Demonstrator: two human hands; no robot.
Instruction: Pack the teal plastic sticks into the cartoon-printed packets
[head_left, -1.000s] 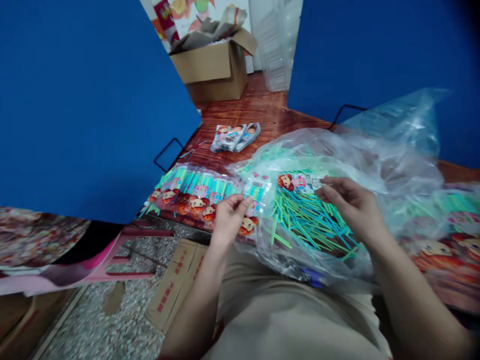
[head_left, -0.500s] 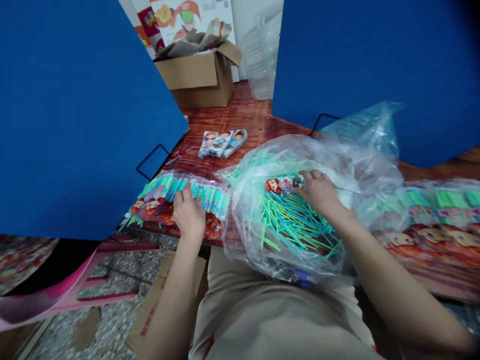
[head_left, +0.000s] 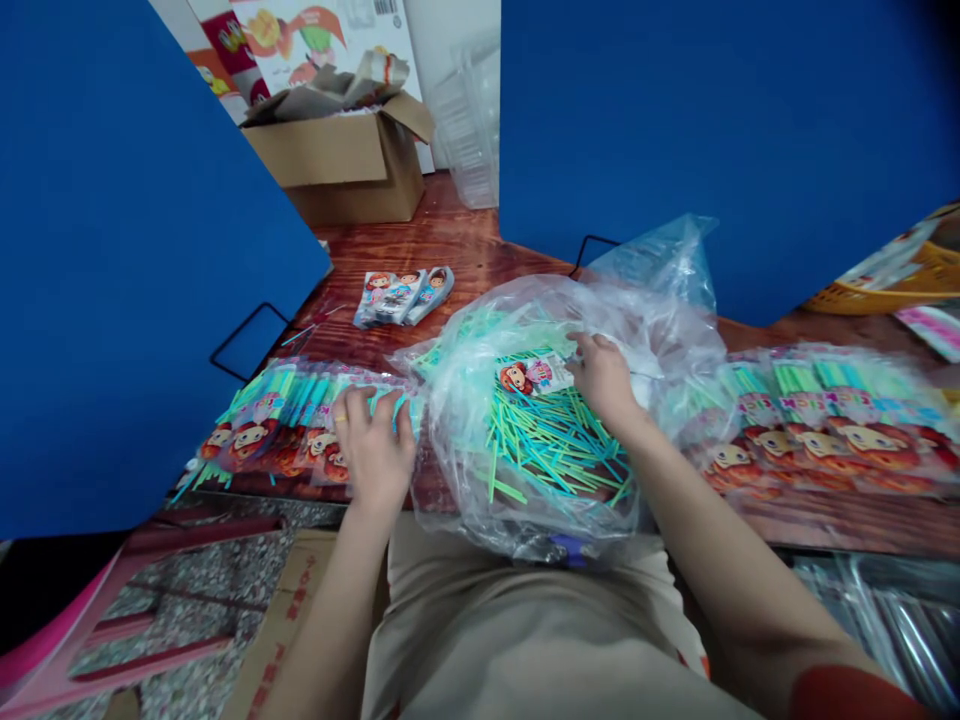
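Observation:
A large clear plastic bag [head_left: 461, 430] lies spread before me, with many loose green and blue plastic sticks [head_left: 555, 450] in it. Over the sticks is a small printed packet [head_left: 536, 375] with a red-haired cartoon figure. My right hand [head_left: 606, 385] is closed at the packet's right end, thumb and fingers pinching it. To the left, a row of filled stick packets [head_left: 255, 430] overlaps along the table edge. My left hand [head_left: 373, 445] rests on that row's right end, fingers spread, a ring on one.
More filled packets [head_left: 817, 420] lie in a row at right. Small printed packets [head_left: 405, 297] sit behind the bag. A cardboard box [head_left: 337, 160] stands at the back between two blue panels [head_left: 135, 250] [head_left: 712, 130]. A yellow basket [head_left: 885, 290] is at far right.
The view has swung to the right, showing more of the right-hand row and a basket. My left hand has moved right along the packets; the right hand stays at the printed packet.

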